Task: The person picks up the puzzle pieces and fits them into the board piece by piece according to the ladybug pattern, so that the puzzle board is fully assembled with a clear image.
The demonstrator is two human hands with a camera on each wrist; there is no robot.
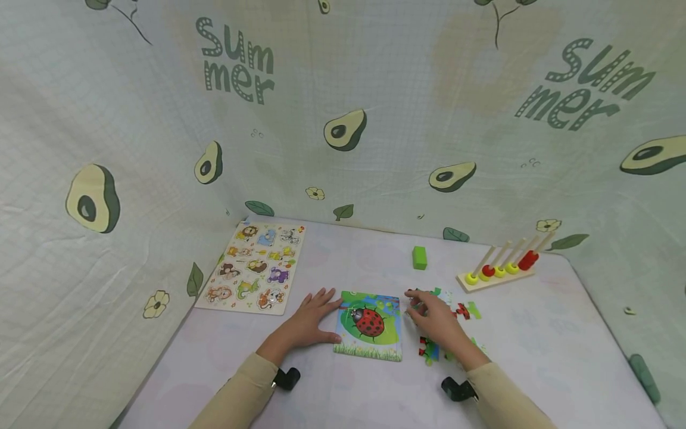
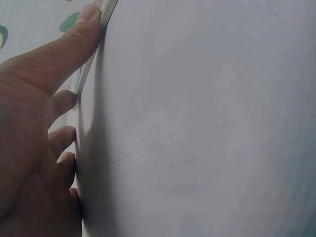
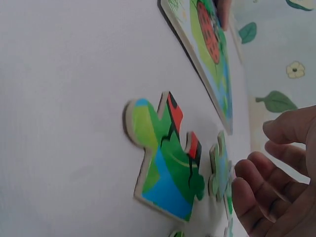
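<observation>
Pale tabletop (image 1: 343,396) with creased avocado-print cloth (image 1: 396,71) rising behind; left hand (image 1: 308,322), digits spread apart, touches the left edge of the ladybug board (image 1: 368,325), which lies between both hands, while the right hand (image 1: 442,319), fingers loosely bent, thumb apart, nothing seen in its grip, is just right of the board among puzzle pieces (image 3: 170,168). Right wrist view resolves the pieces' thick pale edges, rounded knobs and notches, indistinct from the head; left wrist view shows the board's thin edge at the thumb. Beyond the right hand: smooth green block (image 1: 420,258), wooden bead stand (image 1: 495,281) with slanting rods.
</observation>
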